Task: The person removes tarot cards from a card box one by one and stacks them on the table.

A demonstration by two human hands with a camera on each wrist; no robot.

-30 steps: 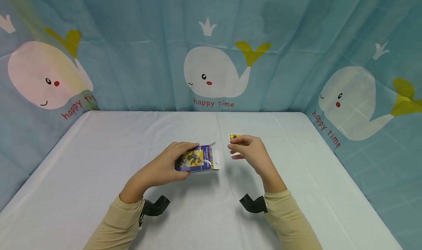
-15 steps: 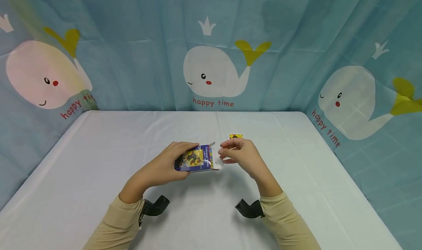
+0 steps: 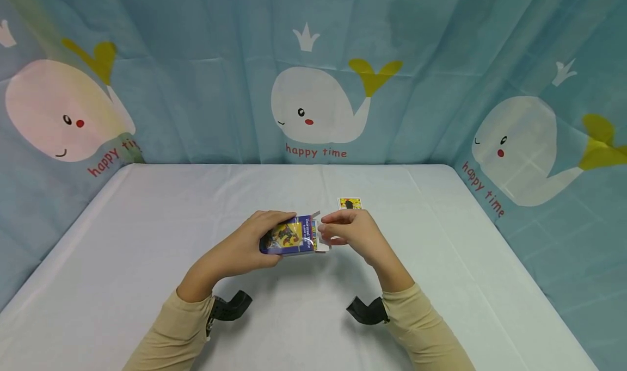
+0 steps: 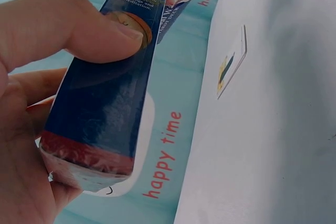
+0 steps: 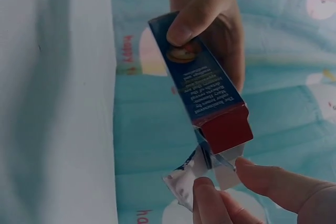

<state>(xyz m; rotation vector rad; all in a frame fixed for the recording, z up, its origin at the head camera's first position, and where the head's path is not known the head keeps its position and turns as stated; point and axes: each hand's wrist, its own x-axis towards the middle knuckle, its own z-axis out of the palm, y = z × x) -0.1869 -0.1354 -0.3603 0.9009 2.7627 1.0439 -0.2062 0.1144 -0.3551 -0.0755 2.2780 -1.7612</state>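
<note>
My left hand [image 3: 254, 237] grips a blue tarot card box [image 3: 286, 236], its thumb [image 4: 113, 38] pressed on the box's narrow side. The box lies tilted in the hand, its opened end toward the right. White-lined flaps [image 5: 184, 182] stick out from that end, beside a red end flap [image 5: 227, 129]. My right hand [image 3: 355, 235] is at the opened end, thumb and fingers apart with the fingertips [image 5: 205, 184] right at the flaps. Just behind the right hand, a yellow picture card [image 3: 350, 203] with a white border lies on the table, partly hidden by that hand.
A white cloth covers the table [image 3: 196, 191]. Behind it and at both sides hangs a blue curtain [image 3: 206, 115] printed with whales. Black camera mounts [image 3: 367, 311] stick out inward from both wrists.
My right hand has let go of the card, leaving it on the table, and moved left and slightly nearer me to the box's opened end. The left hand and box have stayed put.
</note>
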